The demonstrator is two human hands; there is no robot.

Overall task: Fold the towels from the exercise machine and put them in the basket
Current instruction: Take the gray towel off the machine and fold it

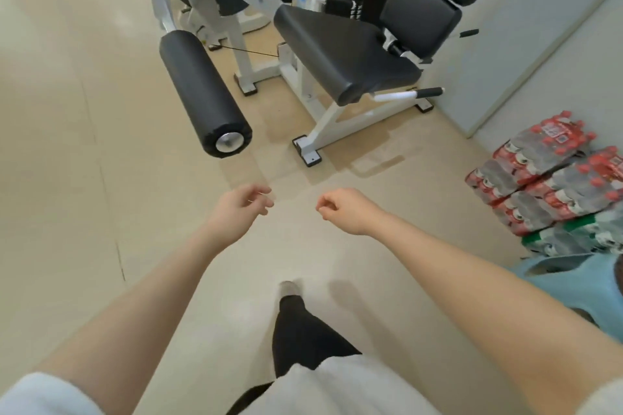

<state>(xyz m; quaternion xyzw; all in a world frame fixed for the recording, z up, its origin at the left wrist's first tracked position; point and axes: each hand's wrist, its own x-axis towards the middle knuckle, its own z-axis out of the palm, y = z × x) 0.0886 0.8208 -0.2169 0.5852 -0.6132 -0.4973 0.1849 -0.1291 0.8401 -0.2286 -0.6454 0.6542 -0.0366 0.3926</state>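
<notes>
Two bare hands hang over the pale floor [101, 178] just in front of the exercise machine [337, 47], and neither holds anything. No towel shows on the machine's black seat [340, 47] or on its padded roller [202, 91]. A light blue basket [580, 290] sits at the frame's right edge, well to the right of the machine and on the near side of it; only its rim and part of one wall show, and what lies inside cannot be made out.

The left hand [241, 209] has its fingers loosely curled, thumb and forefinger apart, gripping nothing. The right hand [344, 207] is curled more tightly into a loose fist, also with nothing in it. Both hands sit near each other, short of the machine's front foot [308, 153].

The roller juts out to the left of the seat, its metal end cap toward the camera. Behind the seat stands the black backrest [421, 13]. Right of the machine, against the grey wall [505, 54], shrink-wrapped packs of bottles [546, 178] are stacked, with the basket just nearer than them. One dark trouser leg [303, 337] and a shoe [290, 286] show below the hands.
</notes>
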